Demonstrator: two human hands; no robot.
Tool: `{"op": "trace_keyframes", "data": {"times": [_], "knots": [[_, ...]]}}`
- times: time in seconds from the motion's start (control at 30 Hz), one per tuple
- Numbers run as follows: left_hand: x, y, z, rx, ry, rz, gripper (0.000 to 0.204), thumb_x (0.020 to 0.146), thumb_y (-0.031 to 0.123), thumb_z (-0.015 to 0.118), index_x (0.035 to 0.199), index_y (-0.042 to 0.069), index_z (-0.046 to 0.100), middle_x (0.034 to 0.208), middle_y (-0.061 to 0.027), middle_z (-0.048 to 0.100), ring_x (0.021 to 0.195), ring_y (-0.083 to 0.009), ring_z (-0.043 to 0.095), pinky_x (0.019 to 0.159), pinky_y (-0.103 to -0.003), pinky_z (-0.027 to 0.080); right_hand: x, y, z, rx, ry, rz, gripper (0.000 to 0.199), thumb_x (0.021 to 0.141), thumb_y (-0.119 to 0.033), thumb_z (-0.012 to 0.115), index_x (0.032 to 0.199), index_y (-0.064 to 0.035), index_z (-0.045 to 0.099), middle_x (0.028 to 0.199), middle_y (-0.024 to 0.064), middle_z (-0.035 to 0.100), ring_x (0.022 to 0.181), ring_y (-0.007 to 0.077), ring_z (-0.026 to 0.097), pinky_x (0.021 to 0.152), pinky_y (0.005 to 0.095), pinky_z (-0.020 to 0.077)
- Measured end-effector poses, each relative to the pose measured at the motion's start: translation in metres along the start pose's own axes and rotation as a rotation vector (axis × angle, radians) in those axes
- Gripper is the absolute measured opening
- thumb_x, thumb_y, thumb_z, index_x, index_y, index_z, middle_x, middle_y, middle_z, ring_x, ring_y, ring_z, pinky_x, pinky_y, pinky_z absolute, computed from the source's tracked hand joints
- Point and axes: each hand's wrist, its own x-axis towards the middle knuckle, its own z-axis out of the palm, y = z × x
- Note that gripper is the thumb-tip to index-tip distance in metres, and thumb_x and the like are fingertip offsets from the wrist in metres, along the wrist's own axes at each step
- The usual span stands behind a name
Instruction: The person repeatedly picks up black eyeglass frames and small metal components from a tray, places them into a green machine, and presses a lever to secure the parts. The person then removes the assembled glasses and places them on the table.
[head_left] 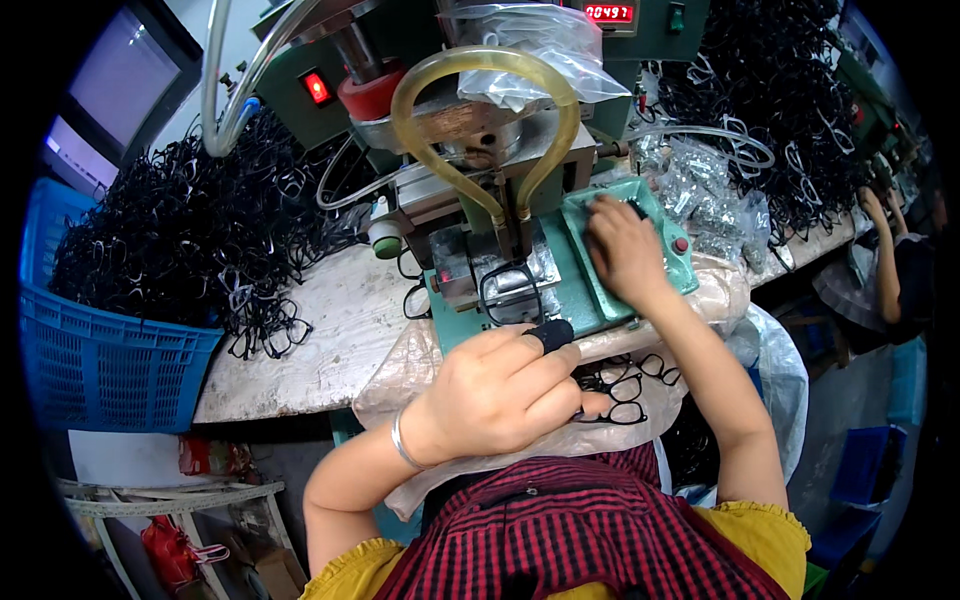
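Note:
My left hand (505,395) is closed at the front edge of the green machine base (575,280), with a black cover on one finger. Just beyond its fingers a black eyeglass frame (484,290) stands with one rim under the machine's head; the hand seems to grip its near part, which the fingers hide. My right hand (625,255) reaches into the green tray (650,195) on the right of the base. Its fingers are blurred, and what they touch cannot be made out. More black eyeglass frames (627,412) lie on the plastic sheet near my lap.
A yellowed hose (480,52) loops above the work spot. Tangled black eyeglass frames (190,220) heap up beside a blue basket (120,360) on the left. Bags of small clear parts (700,185) lie right of the tray. A co-worker's arms (885,250) show at far right.

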Motion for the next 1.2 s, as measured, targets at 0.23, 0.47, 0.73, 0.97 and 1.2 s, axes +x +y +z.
{"op": "trace_keyframes", "data": {"times": [0.23,0.47,0.73,0.97,1.2], "knots": [[-0.102,-0.052,-0.013,0.262,0.737,-0.848,0.015,0.089,0.010,0.068,0.101,0.000,0.067,0.101,-0.0143,0.069,0.092,-0.0314,0.065,0.085,-0.040,0.051,-0.017,0.015,-0.009,0.380,0.349,0.431,0.013,0.089,-0.009,0.068,0.099,-0.0009,0.070,0.095,0.0110,0.071,0.086,0.0216,0.068,0.079,0.0306,0.0514],[-0.198,-0.139,0.026,0.200,-0.118,-0.786,0.032,0.074,-0.002,0.063,0.104,0.009,0.064,0.088,-0.0156,0.063,0.087,-0.0371,0.060,0.078,-0.044,0.049,-0.008,0.009,0.002,0.542,0.198,0.526,0.013,0.091,-0.003,0.066,0.103,0.0013,0.068,0.093,0.0025,0.069,0.086,0.0086,0.062,0.080,0.0232,0.0492],[-0.308,-0.161,-0.152,0.990,0.367,-1.221,0.030,0.091,0.024,0.057,0.115,0.008,0.066,0.098,-0.0194,0.060,0.089,-0.0376,0.059,0.079,-0.044,0.049,-0.012,0.003,-0.029,0.587,0.186,0.522,0.014,0.091,-0.003,0.064,0.105,0.0015,0.067,0.097,0.0035,0.069,0.090,0.0111,0.063,0.085,0.0252,0.0487],[-0.380,-0.202,-0.087,0.930,0.429,-1.474,0.037,0.097,0.034,0.053,0.109,0.003,0.070,0.105,-0.0202,0.069,0.094,-0.0396,0.063,0.082,-0.046,0.049,-0.028,0.006,-0.023,0.368,0.202,0.445,0.014,0.089,-0.002,0.065,0.102,0.0019,0.068,0.098,0.0068,0.070,0.092,0.0137,0.064,0.085,0.0264,0.0489],[-0.261,-0.179,-0.012,0.790,0.208,-1.183,0.037,0.098,0.030,0.055,0.086,-0.002,0.068,0.092,-0.0192,0.066,0.090,-0.0388,0.059,0.079,-0.047,0.046,-0.011,-0.067,-0.066,0.593,0.117,0.290,0.015,0.079,0.001,0.068,0.093,0.0003,0.071,0.093,0.0088,0.069,0.089,0.0203,0.064,0.087,0.0310,0.0469]]}}
